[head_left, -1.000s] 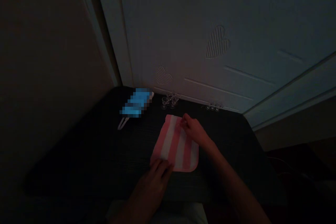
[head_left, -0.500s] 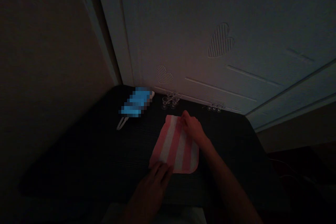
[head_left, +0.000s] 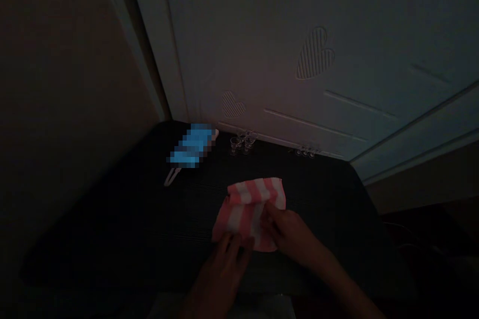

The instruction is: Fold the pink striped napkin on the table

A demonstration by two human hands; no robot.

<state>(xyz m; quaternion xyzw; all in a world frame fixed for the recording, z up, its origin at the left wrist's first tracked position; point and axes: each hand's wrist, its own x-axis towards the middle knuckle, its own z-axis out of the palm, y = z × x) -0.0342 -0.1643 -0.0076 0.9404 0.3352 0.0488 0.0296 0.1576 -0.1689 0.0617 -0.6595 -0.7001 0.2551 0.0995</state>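
Note:
A small pink-and-white striped cloth [head_left: 245,217] lies on a dark table, its far part folded over toward me. My right hand [head_left: 286,229] is closed in a pinch on the turned-over part, near the cloth's right side. On the near left corner rests my left hand [head_left: 228,259], open, its fingers stretched out over the cloth's lower edge. The poor light hides the tips of the right fingers in part.
At the back left of the dark tabletop [head_left: 130,219] lies a blurred bright blue object [head_left: 191,147] with a pale strap. Several small clear glass-like pieces [head_left: 242,143] stand by the pale panel [head_left: 262,50], with more clear pieces [head_left: 307,151] farther right.
My right hand has drawn the cloth's far edge toward me, folding it over. My left hand has stayed at the near left corner.

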